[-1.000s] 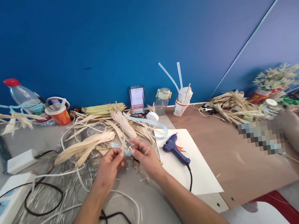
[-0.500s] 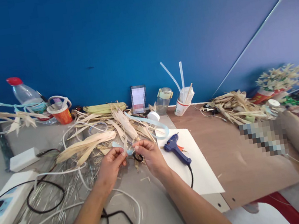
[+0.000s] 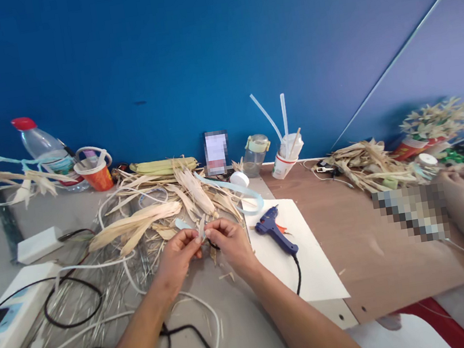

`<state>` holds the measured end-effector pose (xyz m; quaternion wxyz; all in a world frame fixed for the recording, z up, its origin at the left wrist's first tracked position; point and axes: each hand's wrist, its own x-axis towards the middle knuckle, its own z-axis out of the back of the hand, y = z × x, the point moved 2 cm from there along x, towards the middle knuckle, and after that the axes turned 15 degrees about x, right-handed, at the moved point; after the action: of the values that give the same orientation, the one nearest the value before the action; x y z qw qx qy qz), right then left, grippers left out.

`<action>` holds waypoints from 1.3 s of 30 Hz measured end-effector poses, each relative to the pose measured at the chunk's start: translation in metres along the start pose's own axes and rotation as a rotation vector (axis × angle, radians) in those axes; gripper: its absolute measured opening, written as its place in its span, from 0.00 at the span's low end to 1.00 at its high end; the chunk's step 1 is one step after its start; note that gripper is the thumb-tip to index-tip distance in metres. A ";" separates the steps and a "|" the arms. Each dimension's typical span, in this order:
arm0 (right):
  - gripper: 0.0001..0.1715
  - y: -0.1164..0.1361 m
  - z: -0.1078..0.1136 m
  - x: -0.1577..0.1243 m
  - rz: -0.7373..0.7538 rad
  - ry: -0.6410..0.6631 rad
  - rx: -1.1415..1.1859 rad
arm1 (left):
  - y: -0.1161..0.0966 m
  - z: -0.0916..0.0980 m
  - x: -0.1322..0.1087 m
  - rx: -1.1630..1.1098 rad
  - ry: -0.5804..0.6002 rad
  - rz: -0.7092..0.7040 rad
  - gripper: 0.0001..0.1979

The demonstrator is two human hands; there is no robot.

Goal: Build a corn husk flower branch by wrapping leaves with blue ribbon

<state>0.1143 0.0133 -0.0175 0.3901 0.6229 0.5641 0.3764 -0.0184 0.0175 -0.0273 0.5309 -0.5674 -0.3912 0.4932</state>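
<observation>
My left hand [image 3: 180,254] pinches a small pale strip of husk [image 3: 201,227] that stands up between its fingertips. Close beside it, my right hand [image 3: 231,244] has thumb and forefinger pressed together at the base of the same strip; a dark bit shows under these fingers, too small to make out. Behind both hands lies a heap of dry corn husks [image 3: 135,226] with a pale blue ribbon [image 3: 232,188] curving over it. A blue glue gun [image 3: 276,231] rests on a white sheet [image 3: 311,267] to the right of my right hand.
Cables and a white power strip [image 3: 13,314] lie at the left. Along the wall stand a bottle [image 3: 42,144], an orange cup [image 3: 97,176], a phone [image 3: 216,152], a glass jar [image 3: 255,156] and a white cup [image 3: 283,163]. Another person's hands [image 3: 456,190] are at the far right.
My hands have come closer together, their fingertips now nearly touching. The husk strip between them stands more upright, and the ribbon piece near my left fingers is less covered.
</observation>
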 end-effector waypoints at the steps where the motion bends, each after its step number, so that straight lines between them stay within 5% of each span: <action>1: 0.04 0.000 -0.001 0.000 0.006 -0.004 -0.012 | 0.000 0.000 0.000 -0.007 0.009 0.001 0.13; 17: 0.07 0.007 -0.005 -0.008 0.132 -0.045 -0.225 | 0.002 -0.001 0.003 -0.007 -0.019 0.056 0.13; 26: 0.06 0.004 -0.005 -0.007 0.137 -0.054 -0.218 | 0.001 -0.003 -0.001 -0.060 0.075 0.046 0.13; 39: 0.06 0.009 -0.008 -0.009 0.078 -0.111 -0.183 | -0.001 -0.004 0.001 0.048 0.049 0.050 0.14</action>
<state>0.1101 0.0038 -0.0065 0.4610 0.6260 0.4803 0.4061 -0.0141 0.0176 -0.0267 0.5410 -0.5762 -0.3518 0.5015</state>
